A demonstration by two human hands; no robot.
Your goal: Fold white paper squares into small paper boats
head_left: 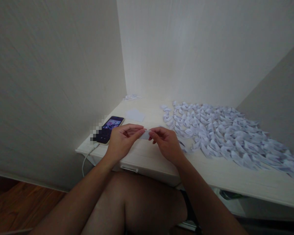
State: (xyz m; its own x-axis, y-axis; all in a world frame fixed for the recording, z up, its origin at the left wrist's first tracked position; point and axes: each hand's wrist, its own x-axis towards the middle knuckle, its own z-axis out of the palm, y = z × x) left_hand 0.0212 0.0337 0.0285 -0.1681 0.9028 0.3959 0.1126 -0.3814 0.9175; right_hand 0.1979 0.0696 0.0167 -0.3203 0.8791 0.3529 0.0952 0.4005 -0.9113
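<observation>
A small piece of white paper [144, 134] is held just above the white desk, pinched between both hands. My left hand [123, 138] grips its left end with thumb and fingertips. On the opposite end, the thumb and fingers of my right hand [164, 141] are closed. Beyond the hands lie flat white paper sheets [134, 115]. To the right spreads a large heap of folded white paper boats [218, 130], the nearest ones close to my right hand. How far the held paper is folded is partly hidden by the fingers.
A phone [110, 130] with a lit screen lies left of my left hand, its white cable [86, 159] hanging over the desk [147, 156] edge. White paper scraps [132, 97] sit in the back corner. Walls enclose the desk. A drawer handle [129, 169] is on the front.
</observation>
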